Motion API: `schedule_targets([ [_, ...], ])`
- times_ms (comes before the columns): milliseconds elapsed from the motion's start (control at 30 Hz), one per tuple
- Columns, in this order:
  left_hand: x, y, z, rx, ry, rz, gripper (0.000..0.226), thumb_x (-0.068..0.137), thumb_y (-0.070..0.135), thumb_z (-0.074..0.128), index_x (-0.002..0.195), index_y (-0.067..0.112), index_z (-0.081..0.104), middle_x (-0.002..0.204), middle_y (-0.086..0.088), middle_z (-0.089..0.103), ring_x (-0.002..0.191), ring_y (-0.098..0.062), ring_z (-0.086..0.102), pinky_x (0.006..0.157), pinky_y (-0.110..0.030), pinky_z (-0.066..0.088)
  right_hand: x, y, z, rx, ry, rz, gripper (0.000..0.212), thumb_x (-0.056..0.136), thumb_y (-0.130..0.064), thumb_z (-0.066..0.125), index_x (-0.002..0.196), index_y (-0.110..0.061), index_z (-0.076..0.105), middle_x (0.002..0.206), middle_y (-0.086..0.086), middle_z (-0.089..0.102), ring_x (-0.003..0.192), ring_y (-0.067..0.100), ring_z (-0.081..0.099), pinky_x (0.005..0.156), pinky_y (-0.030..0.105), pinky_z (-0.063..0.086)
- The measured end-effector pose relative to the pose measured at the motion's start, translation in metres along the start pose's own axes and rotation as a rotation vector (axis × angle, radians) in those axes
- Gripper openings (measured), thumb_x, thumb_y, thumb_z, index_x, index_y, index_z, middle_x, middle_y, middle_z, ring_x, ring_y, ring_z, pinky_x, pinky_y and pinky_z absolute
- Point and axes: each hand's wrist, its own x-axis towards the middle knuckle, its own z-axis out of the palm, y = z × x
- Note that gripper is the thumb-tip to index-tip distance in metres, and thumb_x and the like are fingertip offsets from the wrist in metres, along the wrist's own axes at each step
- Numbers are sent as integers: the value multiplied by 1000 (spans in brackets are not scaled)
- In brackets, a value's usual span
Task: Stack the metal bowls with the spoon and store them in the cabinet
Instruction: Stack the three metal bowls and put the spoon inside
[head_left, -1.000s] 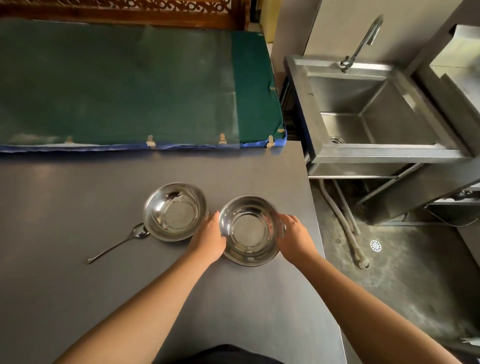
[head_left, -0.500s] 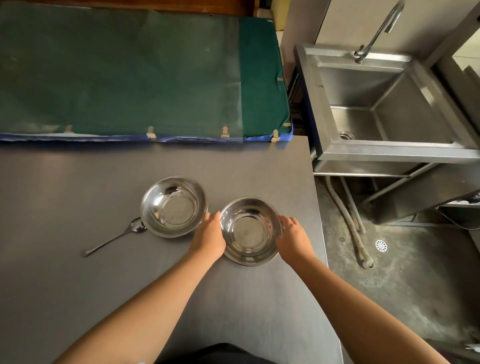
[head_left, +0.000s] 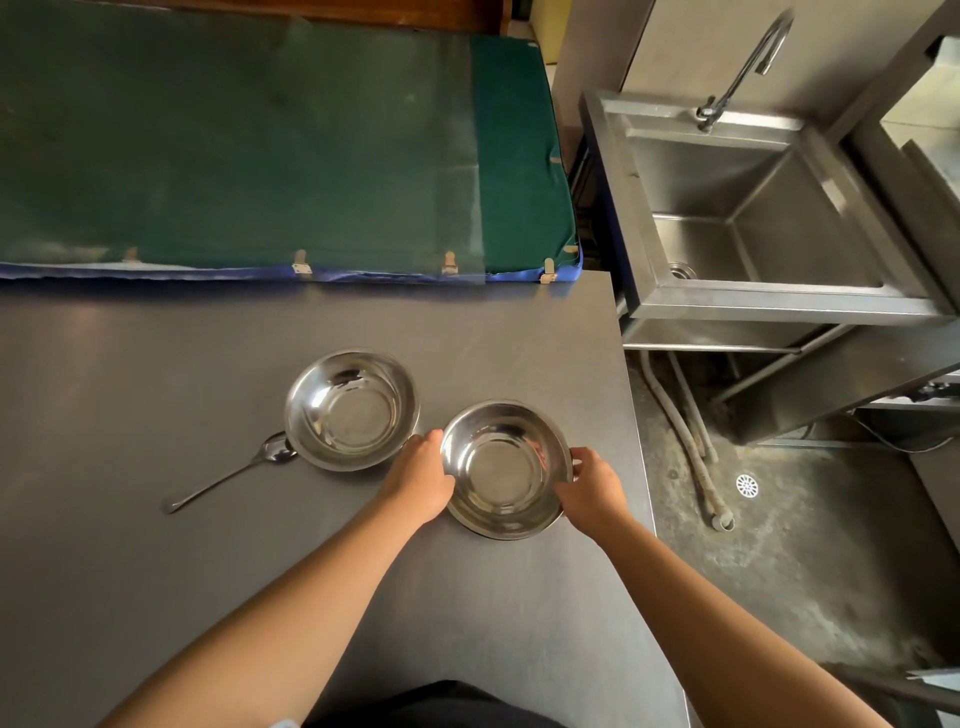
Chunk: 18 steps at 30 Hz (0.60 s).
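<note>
Two shiny metal bowls stand on the dark grey table (head_left: 156, 374). The right bowl (head_left: 504, 470) is held on both sides: my left hand (head_left: 422, 480) grips its left rim and my right hand (head_left: 592, 486) grips its right rim. It looks slightly tilted toward me. The left bowl (head_left: 352, 410) sits empty a little farther back, apart from my hands. A metal spoon (head_left: 228, 475) lies on the table to its left, its bowl end touching or tucked against the left bowl's rim, handle pointing to the near left.
A green mat with a blue edge (head_left: 260, 156) lies along the table's far side. To the right, past the table edge, stands a steel sink (head_left: 753, 208) with a tap (head_left: 743, 67); below it are hoses (head_left: 691, 441) and a floor drain (head_left: 747, 486).
My hands have stayed on the right bowl; its near side looks slightly lifted off the table now. The view has shifted down and left a little. The left bowl and spoon have not moved.
</note>
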Motion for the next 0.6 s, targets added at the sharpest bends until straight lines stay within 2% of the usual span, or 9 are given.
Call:
schedule_targets([
  [167, -10, -13, -16, -121, 43, 14, 40, 84, 17, 64, 123, 16, 55, 104, -3, 62, 93, -26, 62, 77, -38, 53, -11, -15, -1, 35, 24, -36, 40, 89, -21, 63, 128, -18, 57, 100, -4, 65, 82, 26, 71, 62, 33, 56],
  [367, -16, -40, -53, -177, 149, 37, 58, 88, 27, 66, 142, 19, 45, 126, -4, 56, 111, -24, 58, 87, -31, 46, -20, -59, 11, 59, 33, -107, 39, 90, -21, 65, 128, -18, 58, 97, -6, 63, 83, 25, 71, 66, 35, 58],
  [467, -17, -58, -76, -190, 182, 40, 57, 90, 27, 66, 142, 17, 45, 130, -4, 57, 108, -24, 62, 89, -34, 49, -22, -84, 26, 79, 15, -131, 40, 88, -21, 66, 127, -19, 59, 98, -7, 63, 84, 26, 72, 69, 36, 59],
  [600, -14, -85, -106, -155, 249, 36, 49, 88, 23, 67, 134, 17, 53, 124, -5, 62, 104, -26, 63, 82, -33, 49, -22, -117, 52, 94, -22, -155, 41, 87, -20, 67, 127, -18, 59, 102, -4, 65, 85, 29, 72, 74, 38, 59],
])
